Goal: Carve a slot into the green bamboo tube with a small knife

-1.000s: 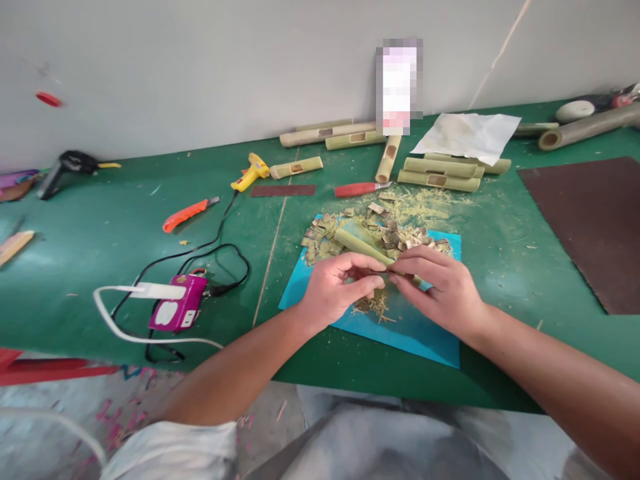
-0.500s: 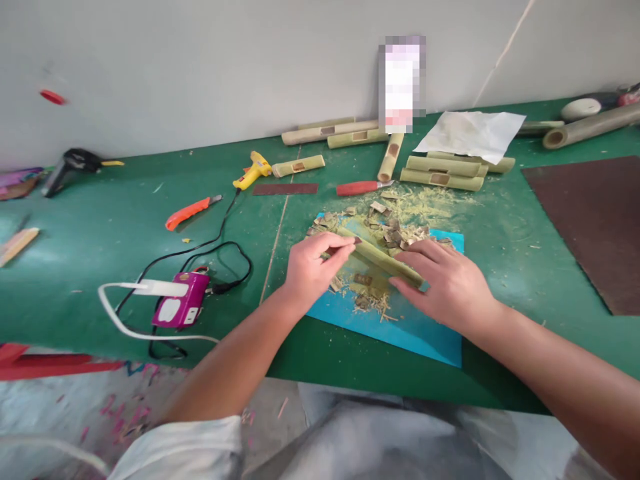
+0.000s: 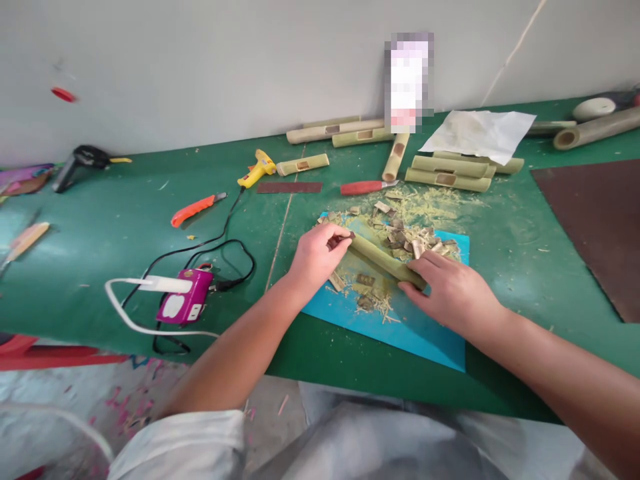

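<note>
A green bamboo tube lies slanted above a blue sheet. My right hand grips its near right end, thumb below and fingers over the top. At the far left end is my left hand, its fingers pinched on a small dark brown piece of sandpaper that meets the tube there. The curled fingers hide most of this piece. Bamboo chips and shavings cover much of the blue sheet around the tube.
Behind are a red-handled knife, a brown strip, a yellow glue gun and several notched bamboo tubes. Leftward lie an orange cutter and a purple power socket with cables. A large brown sheet lies right.
My left hand has drawn back slightly along the tube towards its left end, its fingers more curled. My right hand still grips the other end. The whole view has shifted slightly.
</note>
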{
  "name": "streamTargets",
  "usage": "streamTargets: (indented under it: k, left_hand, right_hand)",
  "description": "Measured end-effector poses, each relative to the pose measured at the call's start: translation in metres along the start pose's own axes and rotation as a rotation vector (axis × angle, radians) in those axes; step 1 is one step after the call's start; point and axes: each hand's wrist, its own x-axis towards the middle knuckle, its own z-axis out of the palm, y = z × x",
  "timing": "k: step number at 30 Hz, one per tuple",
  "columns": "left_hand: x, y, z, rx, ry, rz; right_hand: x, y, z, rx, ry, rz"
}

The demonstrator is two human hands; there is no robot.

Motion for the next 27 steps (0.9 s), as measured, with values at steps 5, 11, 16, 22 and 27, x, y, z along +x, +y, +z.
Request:
streamTargets:
  k: [5,11,16,22,27]
  left_hand:
    - [0.001,-0.001,0.000,-0.017,-0.049,0.011]
    - [0.005,-0.003,-0.006,0.096,-0.077,0.142]
    - [0.001,0.000,-0.001,0.275,-0.085,0.314]
    - [-0.012,0.013,0.011,0.322,-0.233,0.411]
    - [-0.009,0.006,0.008,0.407,-0.116,0.383]
  right_hand:
    - [0.000,0.001,0.001,0.029,0.022,-0.002]
    - [-0.001,0.001,0.002,0.036,0.041,-0.007]
    - [-0.001,0.000,0.004,0.034,0.033,0.000]
    - [-0.002,0.000,0.005,0.036,0.043,-0.020]
    - [-0.002,0.001,0.005,0.025,0.069,-0.042]
